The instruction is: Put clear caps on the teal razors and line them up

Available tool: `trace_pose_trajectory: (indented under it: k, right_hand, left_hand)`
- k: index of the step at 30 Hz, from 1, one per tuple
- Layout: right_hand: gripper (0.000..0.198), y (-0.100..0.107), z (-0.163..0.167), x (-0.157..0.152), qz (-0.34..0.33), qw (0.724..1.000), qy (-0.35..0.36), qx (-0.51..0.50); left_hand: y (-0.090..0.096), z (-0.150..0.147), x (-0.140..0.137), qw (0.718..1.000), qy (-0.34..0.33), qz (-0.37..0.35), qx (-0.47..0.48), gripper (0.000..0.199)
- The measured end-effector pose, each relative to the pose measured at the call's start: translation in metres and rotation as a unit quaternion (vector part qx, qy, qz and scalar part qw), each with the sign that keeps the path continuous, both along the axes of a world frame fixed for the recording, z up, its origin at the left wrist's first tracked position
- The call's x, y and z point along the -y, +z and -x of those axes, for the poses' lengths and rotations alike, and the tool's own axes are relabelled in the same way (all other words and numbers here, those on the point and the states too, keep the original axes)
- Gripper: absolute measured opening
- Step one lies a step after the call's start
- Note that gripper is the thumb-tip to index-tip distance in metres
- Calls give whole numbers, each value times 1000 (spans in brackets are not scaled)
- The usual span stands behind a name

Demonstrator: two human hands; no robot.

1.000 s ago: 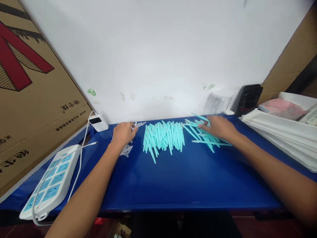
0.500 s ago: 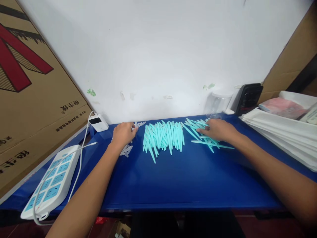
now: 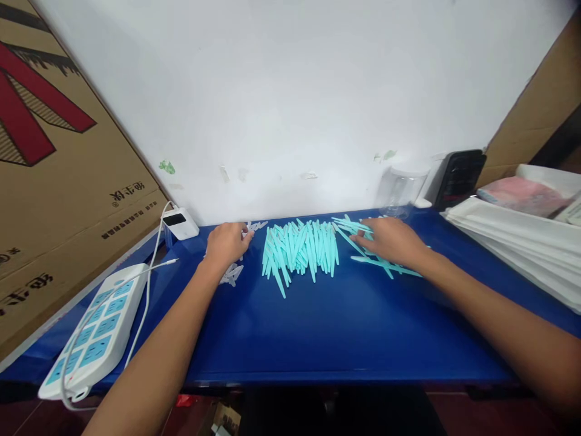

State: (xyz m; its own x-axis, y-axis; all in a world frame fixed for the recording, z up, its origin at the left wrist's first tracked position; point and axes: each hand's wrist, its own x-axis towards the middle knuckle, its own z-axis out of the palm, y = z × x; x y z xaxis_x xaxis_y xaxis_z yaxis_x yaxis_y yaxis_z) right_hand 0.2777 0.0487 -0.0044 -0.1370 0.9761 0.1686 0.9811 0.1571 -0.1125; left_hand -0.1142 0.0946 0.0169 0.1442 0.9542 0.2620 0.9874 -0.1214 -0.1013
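Observation:
My left hand rests over a scattered pile of small translucent plastic pieces, its fingers curled down. Thumb and forefinger come close together, and whatever lies between them is hidden. On the right, my right hand is closed around some turquoise tapered plastic sticks, whose ends poke out past the fingertips. More such sticks lie loose under that palm. Between both hands sits a larger heap of the same turquoise sticks, mostly lined up with their thin ends toward me.
A white power strip with a cable and a small white device stand at left beside a big cardboard box. Against the wall at right are a clear jar and a black object. White trays occupy the right edge.
My right hand has shifted slightly left, and the turquoise sticks at its fingertips have moved left with it. My left hand stays almost in place.

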Motion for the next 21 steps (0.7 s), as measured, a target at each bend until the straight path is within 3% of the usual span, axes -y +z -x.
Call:
trace_pose_trajectory:
  k: [7,13,21]
  right_hand:
    - [40,-8,14,-3,23,997,-36,59]
    - [32,-6,5,-3,46,994,-86,57]
    - [33,0,-2,-4,34,998,-58,21]
  left_hand:
    - [-1,0,-1,1000,-3,-4,-3,39]
    - [2,-1,1,1000,1,7,5,39]
    - [2,-1,0,1000,2,0,2,40]
